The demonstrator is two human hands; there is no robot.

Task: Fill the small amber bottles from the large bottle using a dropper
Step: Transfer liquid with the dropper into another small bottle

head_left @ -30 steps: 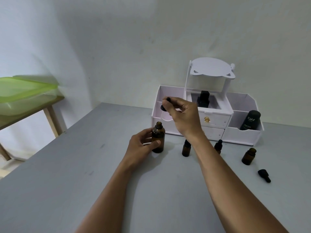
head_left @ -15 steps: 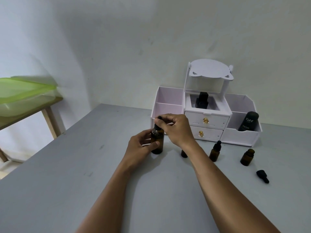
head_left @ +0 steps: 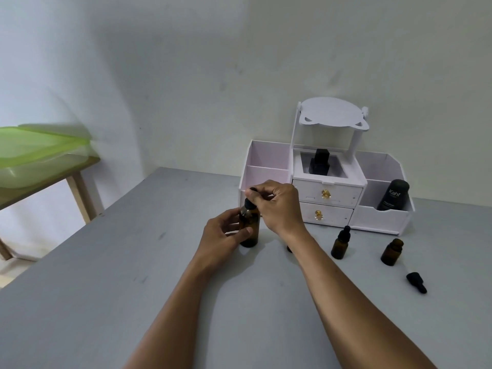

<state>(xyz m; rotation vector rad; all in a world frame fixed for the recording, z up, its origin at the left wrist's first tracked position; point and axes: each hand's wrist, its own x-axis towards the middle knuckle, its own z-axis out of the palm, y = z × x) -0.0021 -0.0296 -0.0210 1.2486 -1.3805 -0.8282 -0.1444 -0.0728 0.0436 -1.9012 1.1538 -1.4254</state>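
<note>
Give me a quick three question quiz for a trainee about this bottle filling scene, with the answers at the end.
1. True or false: the left hand steadies the large amber bottle on the table.
2. What does the right hand pinch? A) a drawer knob B) the dropper top at the large bottle's neck C) the loose black cap
3. Fill in: the small bottle nearest the loose cap is ____ (capped/uncapped).

Key: 1 true; 2 B; 3 uncapped.
</note>
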